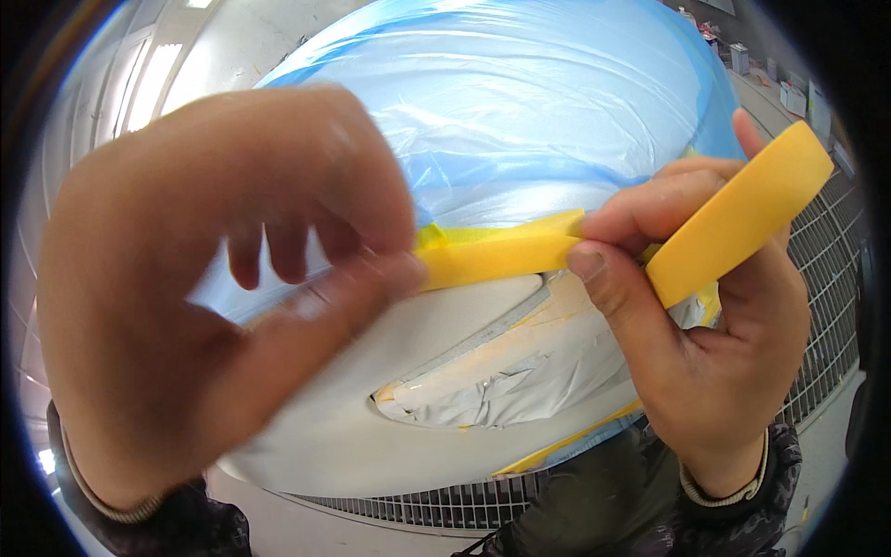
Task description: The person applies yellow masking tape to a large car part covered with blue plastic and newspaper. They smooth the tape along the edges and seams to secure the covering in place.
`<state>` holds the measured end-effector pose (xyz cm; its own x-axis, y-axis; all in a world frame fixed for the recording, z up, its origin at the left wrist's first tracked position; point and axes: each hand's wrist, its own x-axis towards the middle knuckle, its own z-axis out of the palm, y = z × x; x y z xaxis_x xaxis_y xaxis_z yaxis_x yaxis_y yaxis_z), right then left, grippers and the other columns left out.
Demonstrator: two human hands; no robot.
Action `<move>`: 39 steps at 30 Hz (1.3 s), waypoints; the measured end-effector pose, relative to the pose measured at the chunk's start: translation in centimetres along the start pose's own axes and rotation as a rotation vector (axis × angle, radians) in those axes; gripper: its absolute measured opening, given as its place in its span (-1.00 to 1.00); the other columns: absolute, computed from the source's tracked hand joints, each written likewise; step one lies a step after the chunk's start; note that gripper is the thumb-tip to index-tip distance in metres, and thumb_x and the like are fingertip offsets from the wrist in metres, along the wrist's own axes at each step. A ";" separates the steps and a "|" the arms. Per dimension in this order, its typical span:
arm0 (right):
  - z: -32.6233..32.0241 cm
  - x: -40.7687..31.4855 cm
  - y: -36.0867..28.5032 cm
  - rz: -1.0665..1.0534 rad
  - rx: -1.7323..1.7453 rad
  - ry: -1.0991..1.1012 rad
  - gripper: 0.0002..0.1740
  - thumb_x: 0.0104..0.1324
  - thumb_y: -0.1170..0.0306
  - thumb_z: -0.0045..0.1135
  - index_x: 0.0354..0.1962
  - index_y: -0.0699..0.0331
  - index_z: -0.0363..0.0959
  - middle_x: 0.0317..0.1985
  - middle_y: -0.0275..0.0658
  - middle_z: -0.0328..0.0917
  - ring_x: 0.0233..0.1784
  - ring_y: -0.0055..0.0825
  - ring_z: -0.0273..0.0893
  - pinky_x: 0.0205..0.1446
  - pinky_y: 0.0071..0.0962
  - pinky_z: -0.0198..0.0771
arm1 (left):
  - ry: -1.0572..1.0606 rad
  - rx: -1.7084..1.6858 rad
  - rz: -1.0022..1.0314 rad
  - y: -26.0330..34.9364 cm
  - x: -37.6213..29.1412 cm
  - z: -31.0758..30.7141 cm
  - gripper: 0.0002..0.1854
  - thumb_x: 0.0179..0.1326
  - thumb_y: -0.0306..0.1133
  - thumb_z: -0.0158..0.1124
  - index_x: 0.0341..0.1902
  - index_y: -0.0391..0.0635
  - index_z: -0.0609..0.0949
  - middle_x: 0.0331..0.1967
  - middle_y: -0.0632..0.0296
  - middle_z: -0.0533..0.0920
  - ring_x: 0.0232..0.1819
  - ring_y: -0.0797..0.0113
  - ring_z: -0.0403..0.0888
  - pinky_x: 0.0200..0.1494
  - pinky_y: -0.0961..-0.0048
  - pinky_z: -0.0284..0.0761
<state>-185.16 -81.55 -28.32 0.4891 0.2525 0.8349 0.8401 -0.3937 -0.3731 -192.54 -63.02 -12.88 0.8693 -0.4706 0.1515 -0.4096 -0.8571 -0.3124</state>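
A strip of yellow masking tape stretches between my two hands. My left hand, blurred and close to the camera, pinches the strip's left end between thumb and forefinger. In my right hand is the roll of yellow masking tape, with thumb and forefinger pinching the strip's other end. Just behind the strip runs the edge of blue-tinted plastic masking film, taped along its lower border. Below lies a pale car body panel. Its headlight area is covered with wrinkled masking paper. Whether the strip touches the panel I cannot tell.
Metal floor grating runs along the right, and more grating shows below the panel. Several containers stand by the wall at the upper right. Yellow tape edges the panel's lower right.
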 end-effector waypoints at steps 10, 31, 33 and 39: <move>0.6 -0.3 0.6 -0.058 0.075 0.104 -0.73 0.13 0.64 0.42 -0.21 0.18 0.67 -0.33 -0.45 0.70 -0.14 -0.55 0.62 0.69 -0.04 -0.14 | -0.117 0.348 0.125 2.6 1.8 -0.5 -0.74 -0.17 -0.60 0.57 -0.43 -0.14 0.63 -0.51 0.20 0.63 -0.50 0.27 0.63 -0.45 0.39 0.49; 1.2 0.1 0.9 -0.063 0.067 0.240 -0.70 0.13 0.57 0.42 -0.15 0.22 0.63 -0.27 -0.32 0.68 -0.09 -0.37 0.61 0.61 0.03 -0.02 | -0.293 0.541 0.138 5.4 3.9 -1.3 -0.73 -0.11 -0.57 0.56 -0.38 -0.17 0.59 -0.52 0.16 0.61 -0.50 0.16 0.59 -0.42 0.30 0.47; 1.4 0.0 0.9 -0.065 0.067 0.245 -0.69 0.13 0.56 0.42 -0.14 0.22 0.63 -0.26 -0.30 0.67 -0.08 -0.36 0.61 0.60 0.04 -0.01 | -0.269 0.549 0.155 5.5 3.8 -1.0 -0.73 -0.12 -0.57 0.56 -0.36 -0.18 0.61 -0.52 0.15 0.60 -0.50 0.16 0.58 -0.43 0.31 0.47; 1.7 -0.3 0.6 -0.064 0.069 0.250 -0.68 0.13 0.54 0.42 -0.12 0.23 0.62 -0.24 -0.27 0.67 -0.06 -0.31 0.61 0.58 0.06 0.03 | -0.249 0.541 0.191 5.6 3.5 -0.8 -0.70 -0.14 -0.55 0.57 -0.29 -0.20 0.66 -0.53 0.16 0.59 -0.53 0.17 0.57 -0.44 0.32 0.46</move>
<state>-184.39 -80.38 -29.47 0.3689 0.0455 0.9283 0.8856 -0.3205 -0.3362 -192.02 -69.62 -13.38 0.8596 -0.4863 -0.1570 -0.4228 -0.5043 -0.7529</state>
